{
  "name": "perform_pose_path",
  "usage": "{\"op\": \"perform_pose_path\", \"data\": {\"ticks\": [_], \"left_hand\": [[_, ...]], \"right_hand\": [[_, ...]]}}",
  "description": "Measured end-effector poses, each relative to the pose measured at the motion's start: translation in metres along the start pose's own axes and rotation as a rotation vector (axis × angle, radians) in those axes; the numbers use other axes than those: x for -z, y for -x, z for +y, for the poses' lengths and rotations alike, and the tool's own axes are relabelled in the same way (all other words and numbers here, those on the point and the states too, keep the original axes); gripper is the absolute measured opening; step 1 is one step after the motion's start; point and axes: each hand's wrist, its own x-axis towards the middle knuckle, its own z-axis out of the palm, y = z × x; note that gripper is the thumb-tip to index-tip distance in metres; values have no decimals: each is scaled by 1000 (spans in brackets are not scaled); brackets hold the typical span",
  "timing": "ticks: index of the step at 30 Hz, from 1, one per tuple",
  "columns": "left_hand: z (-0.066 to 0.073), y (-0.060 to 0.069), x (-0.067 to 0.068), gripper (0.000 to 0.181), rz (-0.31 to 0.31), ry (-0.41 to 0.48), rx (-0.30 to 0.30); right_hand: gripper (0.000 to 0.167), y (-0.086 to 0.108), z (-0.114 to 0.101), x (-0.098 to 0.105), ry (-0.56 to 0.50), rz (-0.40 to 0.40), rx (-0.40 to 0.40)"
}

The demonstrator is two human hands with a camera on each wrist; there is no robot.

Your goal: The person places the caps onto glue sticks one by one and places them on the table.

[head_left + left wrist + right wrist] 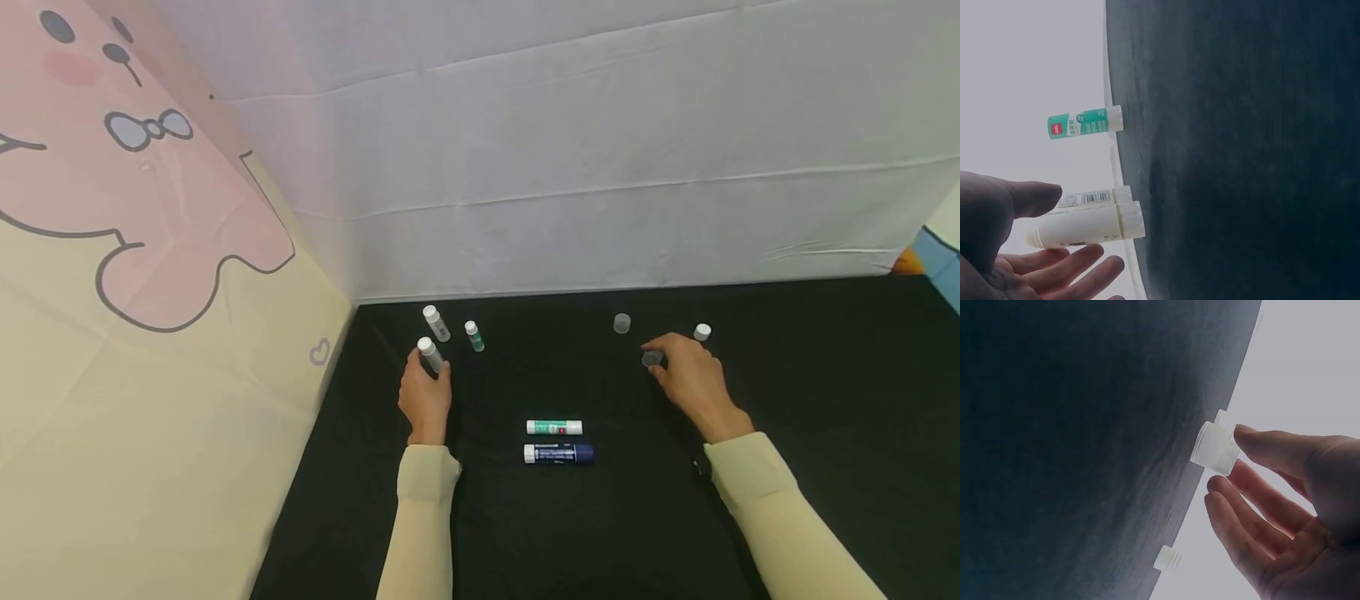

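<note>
My left hand (425, 406) is around a white glue stick (1085, 226) that stands upright. In the left wrist view its thumb is apart from the stick, while its fingers lie along the other side. A second white glue stick (437, 323) stands just behind, and a smaller green-and-white glue stick (475, 337) is beside them. Over on the right, my right hand (693, 379) pinches a translucent cap (1213, 448) between thumb and index finger, low at the table. Another clear cap (622, 323) and a small white cap (702, 332) are near that hand.
A green-and-white glue stick (553, 427) and a dark blue one (558, 453) lie on their sides between my forearms on the black tablecloth (570, 533). A white cloth wall (525, 217) rises at the back, and a patterned cloth (187, 433) stands along the left.
</note>
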Motion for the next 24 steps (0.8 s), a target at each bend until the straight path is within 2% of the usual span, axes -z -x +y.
{"op": "perform_pose_path", "data": {"ticks": [13,18,24], "left_hand": [[0,-9,-4,56,-22,7,49],[-3,-12,-5,46,-32,9,48],[-4,-14,-4,35,-13,1,30]], "right_hand": [[32,-4,0,1,5,0,6],[29,-4,1,0,-7,-1,5],[28,-4,1,-1,-14,3,5]]}}
